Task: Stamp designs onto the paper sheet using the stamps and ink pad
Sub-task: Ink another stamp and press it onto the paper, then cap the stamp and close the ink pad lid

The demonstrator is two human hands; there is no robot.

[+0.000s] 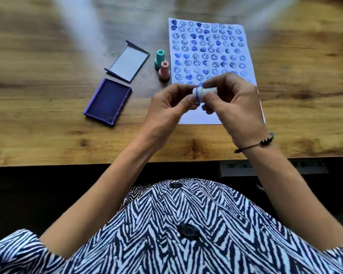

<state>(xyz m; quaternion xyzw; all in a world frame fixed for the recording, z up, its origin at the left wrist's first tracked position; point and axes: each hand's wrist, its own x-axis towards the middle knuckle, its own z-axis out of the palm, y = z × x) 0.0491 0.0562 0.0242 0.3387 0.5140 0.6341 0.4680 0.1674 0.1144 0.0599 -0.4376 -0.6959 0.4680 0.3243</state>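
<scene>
A white paper sheet lies on the wooden table, most of it covered with rows of blue smiley and heart prints. Above its lower part both hands hold a small white stamp lying sideways, its blue-inked end to the left. My left hand pinches that inked end; my right hand grips the stamp's body. To the left the open purple ink pad rests on the table with its lid behind it. A teal stamp and a pink stamp stand beside the paper's left edge.
The wooden table reaches to a front edge just before my body. A beaded bracelet circles my right wrist. My striped garment fills the lower part of the view.
</scene>
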